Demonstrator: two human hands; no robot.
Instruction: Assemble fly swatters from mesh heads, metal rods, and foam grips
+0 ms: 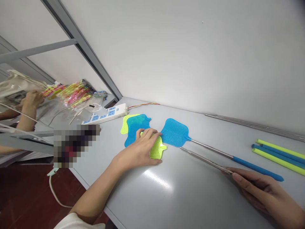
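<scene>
My left hand (137, 149) reaches over a yellow-green fly swatter head (156, 150), its fingers and thumb curled about the edges. Partly under that hand lie blue swatter heads (135, 130), with another yellow-green head (124, 124) showing behind them. Between the thumb and fingers of my right hand (259, 190) is a thin metal telescopic rod (207, 160), its tip pointing toward the swatter heads. Just beyond the rod lies a fly swatter (175, 132) with a blue head, a metal shaft and a blue grip (258, 168).
Blue and yellow-green handle tubes (278, 159) lie at the right. Several bare metal rods (250, 124) rest along the wall. A white power strip (107, 114) stands at the back left. Past the metal frame (83, 47), another person's hand (33, 100) is near colourful packaged items (76, 93).
</scene>
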